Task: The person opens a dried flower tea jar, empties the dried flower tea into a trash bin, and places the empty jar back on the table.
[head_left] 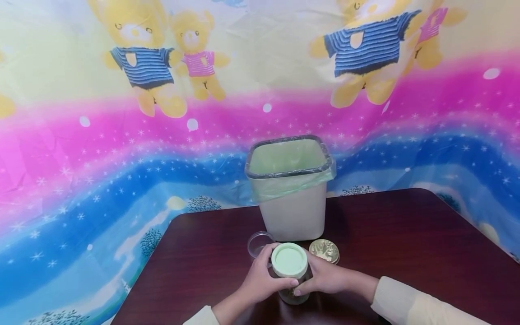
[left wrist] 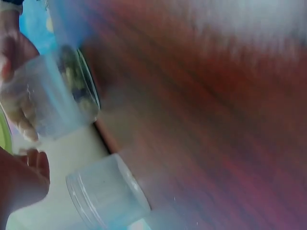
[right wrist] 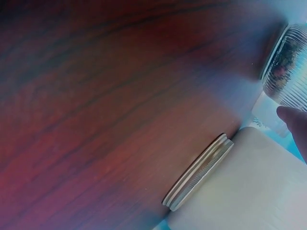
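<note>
A clear jar point(head_left: 293, 295) with a pale green lid point(head_left: 289, 260) stands upright on the table between both hands. Small dark and brownish pieces point(left wrist: 76, 79) lie in its bottom. From the left side, my left hand point(head_left: 261, 276) grips the jar, its thumb across the front just under the lid. My right hand point(head_left: 327, 275) holds the other side, its thumb lower on the front near the left thumb. The far fingers are mostly hidden behind the jar in the head view.
Behind the hands stands a whitish bin point(head_left: 294, 212) with a green liner. An open-looking clear container point(left wrist: 108, 191) stands left of the jar, in front of the bin. To the right lies a round gold lid or tin point(head_left: 324, 251). A patterned cloth point(head_left: 122, 158) hangs behind the table.
</note>
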Motion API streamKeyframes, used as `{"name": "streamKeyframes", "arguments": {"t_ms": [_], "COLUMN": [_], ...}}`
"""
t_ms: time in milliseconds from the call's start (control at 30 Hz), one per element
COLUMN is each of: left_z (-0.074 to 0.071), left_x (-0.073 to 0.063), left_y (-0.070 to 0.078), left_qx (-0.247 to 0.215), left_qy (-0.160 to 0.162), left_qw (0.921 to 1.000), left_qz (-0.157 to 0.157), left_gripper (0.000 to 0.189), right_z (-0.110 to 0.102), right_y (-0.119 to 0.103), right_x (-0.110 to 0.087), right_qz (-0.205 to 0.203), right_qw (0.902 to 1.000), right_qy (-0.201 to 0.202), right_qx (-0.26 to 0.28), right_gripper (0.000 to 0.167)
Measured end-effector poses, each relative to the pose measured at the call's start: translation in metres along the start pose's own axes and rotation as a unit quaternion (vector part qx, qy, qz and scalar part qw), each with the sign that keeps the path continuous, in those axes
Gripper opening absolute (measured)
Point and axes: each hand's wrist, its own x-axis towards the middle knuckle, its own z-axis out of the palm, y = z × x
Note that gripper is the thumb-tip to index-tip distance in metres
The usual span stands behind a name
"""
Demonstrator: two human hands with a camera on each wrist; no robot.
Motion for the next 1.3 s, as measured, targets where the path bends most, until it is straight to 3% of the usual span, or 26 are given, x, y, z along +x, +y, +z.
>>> {"name": "streamKeyframes", "arguments": {"t_ms": [167,333,500,700,967,1167,1300], "left_z": [-0.012,-0.023,-0.025,-0.017,0.002,0.017,0.019], "left_x": [0.01,0.021,0.026,0.02,0.005,-0.004,-0.008], "left_y": [-0.006,-0.01,-0.012,-0.011,-0.006,0.004,0.01], "left_qx": [-0.062,-0.075,-0.077,-0.071,-0.038,0.015,0.043], "left_qy": [-0.076,-0.139,-0.166,-0.121,-0.014,0.074,0.094], "left_qw": [0.9951,0.9874,0.9832,0.9901,0.9992,0.9972,0.9946], "left_qz": [-0.014,-0.008,0.0,-0.003,0.002,-0.003,-0.011], "left_gripper": [0.071,0.071,0.071,0.072,0.073,0.073,0.077], "right_z": [0.0,0.001,0.001,0.001,0.0,0.001,0.001], "right_y": [-0.001,0.001,0.001,-0.001,0.0,0.0,-0.001], "right_x": [0.0,0.001,0.0,0.0,0.0,0.0,-0.001], "right_qz": [0.014,0.011,0.014,0.025,0.026,0.014,0.018], "right_qw": [0.9999,0.9999,0.9999,0.9995,0.9995,0.9999,0.9997], "right_qy": [-0.002,-0.004,-0.003,0.008,0.01,0.009,0.012], "right_qx": [0.005,0.004,0.001,-0.019,-0.017,0.0,-0.008], "right_gripper": [0.083,0.083,0.083,0.085,0.085,0.084,0.084]}}
